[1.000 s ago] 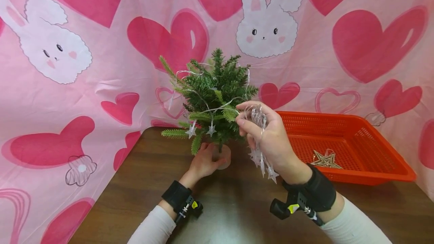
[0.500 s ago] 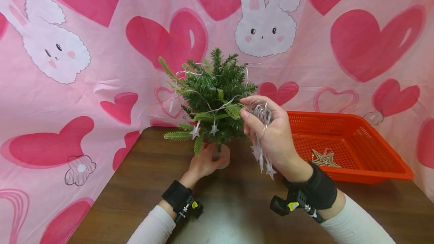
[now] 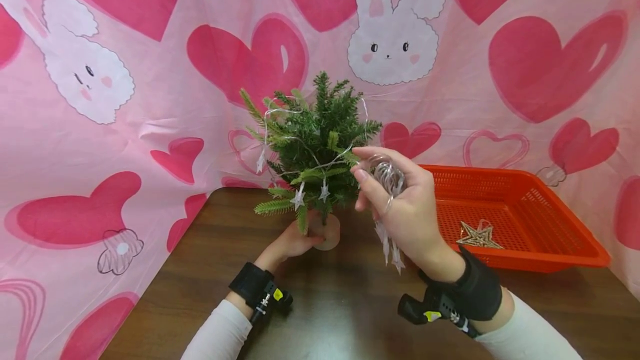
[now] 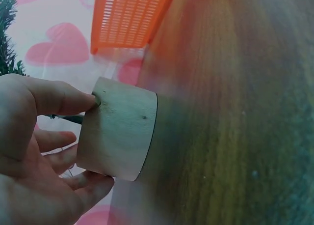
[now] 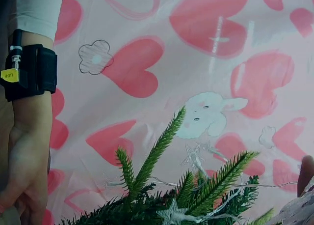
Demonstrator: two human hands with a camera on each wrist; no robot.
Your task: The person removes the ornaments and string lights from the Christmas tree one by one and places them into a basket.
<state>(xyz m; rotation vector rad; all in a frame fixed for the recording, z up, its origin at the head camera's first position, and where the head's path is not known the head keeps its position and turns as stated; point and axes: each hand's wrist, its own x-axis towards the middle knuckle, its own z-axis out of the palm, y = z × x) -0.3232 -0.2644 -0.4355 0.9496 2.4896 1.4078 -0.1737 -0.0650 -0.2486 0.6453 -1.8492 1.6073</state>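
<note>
A small green Christmas tree (image 3: 325,121) stands on a round wooden base (image 4: 117,131). Thumb and fingers of my left hand (image 3: 290,243) grip that base from its left side, close above the table. To the right of the branches, my right hand (image 3: 412,204) holds a coiled bundle of clear star string lights (image 3: 390,178), several stars dangling below the palm. From this bundle the wire runs across to the tree, where part of the string loops around the branches. Star lights (image 3: 298,197) hang at the tree's front and left.
An orange plastic basket (image 3: 530,258) sits on the right of the wooden table (image 3: 200,293), with a gold star ornament (image 3: 479,235) inside. Behind the table hangs a pink cloth (image 3: 465,99) printed with hearts and rabbits.
The tree has turned a little, its front branches and stars shifting right. My left hand has slid slightly left around the base; my right hand has drawn a bit to the right.
</note>
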